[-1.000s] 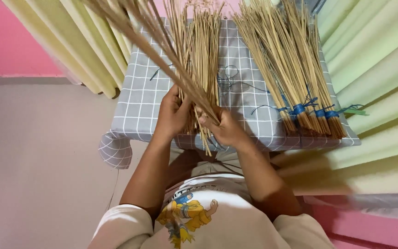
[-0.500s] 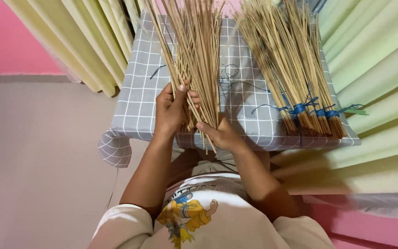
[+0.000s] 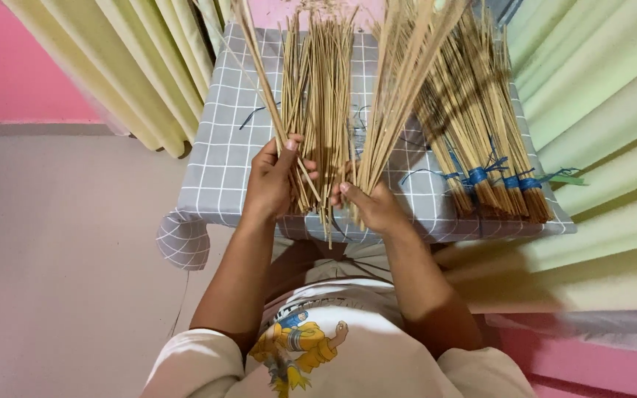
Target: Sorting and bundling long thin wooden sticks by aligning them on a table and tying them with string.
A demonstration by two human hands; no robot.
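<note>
Loose sticks (image 3: pixel 322 96) lie on the table (image 3: pixel 219 177), tied bundles (image 3: pixel 481 140) to their right.

Between your fingers, the sticks (image 3: pixel 318 110) look like dry, matt, straw-coloured plant fibre. Under your fingertips lies soft, matt woven grey checked cloth (image 3: pixel 223 169). Beyond your right fingers, tied bundles (image 3: pixel 481 140) carry glossy blue plastic string (image 3: pixel 477 175).

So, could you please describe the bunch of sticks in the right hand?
The bunch of sticks is a sheaf of thin, straight, pale tan stalks, seemingly dried plant ribs. The right hand grips its lower ends above the grey checked cloth; it rises tilted right and fans out, its tips blurred, crossing in front of the tied bundles.
</note>
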